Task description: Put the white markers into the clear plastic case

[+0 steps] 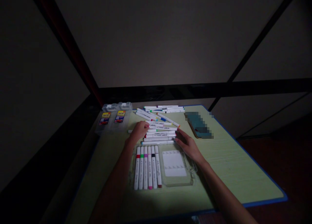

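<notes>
Beyond a clear plastic case lies a stack of white markers (159,135), placed crosswise. My left hand (139,130) is at their left ends, its fingers curled and pressed against a marker (159,127). At the right ends is my right hand (190,146), thumb and fingers apart, fingertips touching or very near the markers. The open case (176,185) lies flat between my forearms. Several upright-lying markers (147,168) with red, green, purple and black bands fill its left half. A white printed card (174,163) shows in its right half.
More loose markers (168,109) lie at the table's far edge. Two clear cases with labels (120,116) stand at the back left. A teal, pixelated flat object (198,124) lies at the right. The pale green table (243,175) has a blue edge; a wall rises behind it.
</notes>
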Available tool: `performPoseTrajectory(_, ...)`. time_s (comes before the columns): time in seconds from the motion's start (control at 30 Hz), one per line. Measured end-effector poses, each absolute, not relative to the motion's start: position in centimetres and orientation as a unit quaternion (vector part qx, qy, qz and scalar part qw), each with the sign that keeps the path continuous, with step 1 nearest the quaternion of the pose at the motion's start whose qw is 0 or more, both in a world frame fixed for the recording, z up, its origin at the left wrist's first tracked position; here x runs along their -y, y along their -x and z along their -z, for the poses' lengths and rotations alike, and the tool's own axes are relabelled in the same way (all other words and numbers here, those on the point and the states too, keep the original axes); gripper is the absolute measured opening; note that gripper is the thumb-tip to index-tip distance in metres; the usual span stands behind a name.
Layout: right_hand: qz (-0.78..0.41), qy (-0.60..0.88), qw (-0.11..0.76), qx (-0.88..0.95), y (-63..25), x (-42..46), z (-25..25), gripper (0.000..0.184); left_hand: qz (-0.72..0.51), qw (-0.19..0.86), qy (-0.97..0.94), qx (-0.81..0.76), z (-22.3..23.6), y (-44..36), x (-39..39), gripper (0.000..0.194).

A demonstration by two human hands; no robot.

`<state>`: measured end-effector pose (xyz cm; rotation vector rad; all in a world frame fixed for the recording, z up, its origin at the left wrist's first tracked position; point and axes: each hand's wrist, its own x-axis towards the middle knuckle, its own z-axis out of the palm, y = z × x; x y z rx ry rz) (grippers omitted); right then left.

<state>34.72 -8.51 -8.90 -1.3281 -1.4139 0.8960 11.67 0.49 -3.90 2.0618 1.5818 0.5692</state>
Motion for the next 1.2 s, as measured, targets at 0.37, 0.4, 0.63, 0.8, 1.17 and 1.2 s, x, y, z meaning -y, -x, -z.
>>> performPoseTrajectory(0.37,-0.342,0.555,0.511,0.561,-34.9,8.8,8.0,0.047,-0.224,0.254,-0.744,-0.576,3.6,-11.8,-0.4,0.023)
performPoseTrajectory(0.4,-0.344,0.555,0.513,0.557,-35.0,8.8,8.0,0.047,-0.229,0.257,-0.742,-0.576,3.5,-11.7,-0.4,0.024)
performPoseTrajectory(0.63,-0.331,0.556,0.532,0.546,-35.0,8.9,7.7,0.046,-0.243,0.27,-0.729,-0.58,3.4,-11.5,-0.6,0.026)
performPoseTrajectory(0.8,-0.294,0.564,0.519,0.571,-34.9,8.7,7.4,0.038,-0.246,0.272,-0.742,-0.562,3.2,-11.4,-0.6,0.025)
performPoseTrajectory(1.17,-0.141,0.599,0.334,0.714,-37.9,1.2,5.3,0.032,-0.26,0.272,-0.75,-0.544,1.6,-10.7,-0.3,0.028)
performPoseTrajectory(1.2,-0.12,0.608,0.31,0.721,-38.1,0.3,5.2,0.034,-0.259,0.27,-0.751,-0.544,1.6,-10.7,-0.3,0.027)
